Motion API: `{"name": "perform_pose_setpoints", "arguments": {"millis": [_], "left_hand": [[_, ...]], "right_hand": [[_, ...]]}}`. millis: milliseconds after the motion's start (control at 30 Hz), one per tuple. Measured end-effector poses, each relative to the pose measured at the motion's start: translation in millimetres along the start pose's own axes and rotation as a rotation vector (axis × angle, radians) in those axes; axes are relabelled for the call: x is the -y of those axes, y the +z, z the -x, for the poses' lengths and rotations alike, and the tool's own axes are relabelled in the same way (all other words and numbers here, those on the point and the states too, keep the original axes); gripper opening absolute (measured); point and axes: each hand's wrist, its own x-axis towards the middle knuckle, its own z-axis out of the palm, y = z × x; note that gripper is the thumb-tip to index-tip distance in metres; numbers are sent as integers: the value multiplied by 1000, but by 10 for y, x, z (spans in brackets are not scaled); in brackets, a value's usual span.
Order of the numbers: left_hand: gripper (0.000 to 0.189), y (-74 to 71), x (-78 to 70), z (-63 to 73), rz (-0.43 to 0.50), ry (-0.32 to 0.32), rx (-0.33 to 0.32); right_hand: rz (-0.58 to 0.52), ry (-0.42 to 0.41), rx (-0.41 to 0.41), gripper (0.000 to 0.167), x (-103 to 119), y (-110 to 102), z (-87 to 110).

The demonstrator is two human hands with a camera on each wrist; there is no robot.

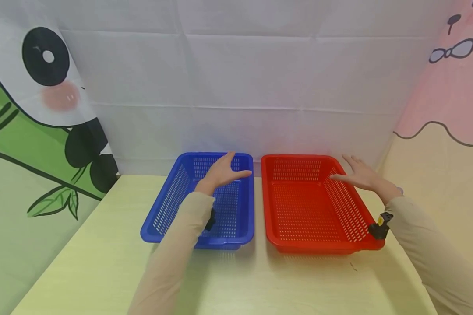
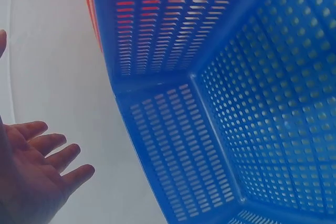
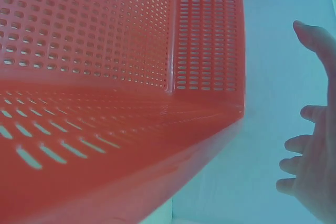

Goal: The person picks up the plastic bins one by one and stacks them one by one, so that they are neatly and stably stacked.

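Note:
In the head view my left hand (image 1: 222, 171) hovers over the blue basket (image 1: 150, 232), thumb spread from straight fingers, holding nothing. The left wrist view shows that hand (image 2: 39, 169) with its fingers apart, beside the perforated blue wall. My right hand (image 1: 360, 176) is raised over the right rim of the red basket (image 1: 323, 247), fingers extended and thumb apart, with nothing in its grasp. Seen from the right wrist, the hand (image 3: 315, 145) stays clear of the red basket (image 3: 205, 103). Both baskets show bare perforated floors where visible; my left arm covers part of the blue one.
The baskets stand side by side on a pale yellow table (image 1: 260, 284), a narrow gap between them. Behind them hangs a white cloth (image 1: 244, 74) with cartoon figures at both sides. A small dark mark (image 1: 353, 266) lies in front of the red basket.

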Motion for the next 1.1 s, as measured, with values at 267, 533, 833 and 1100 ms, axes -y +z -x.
{"name": "perform_pose_setpoints", "arguments": {"millis": [267, 533, 833, 1100], "left_hand": [[93, 55, -94, -27, 89, 8, 28], [89, 85, -155, -58, 178, -13, 17], [81, 183, -217, -78, 179, 30, 54], [75, 232, -279, -70, 191, 33, 73]], "right_hand": [[-154, 28, 45, 91, -23, -35, 67], [-220, 53, 58, 89, -84, -16, 88], [-264, 63, 70, 86, -145, 5, 111], [-317, 115, 117, 88, -191, -23, 140]]}}
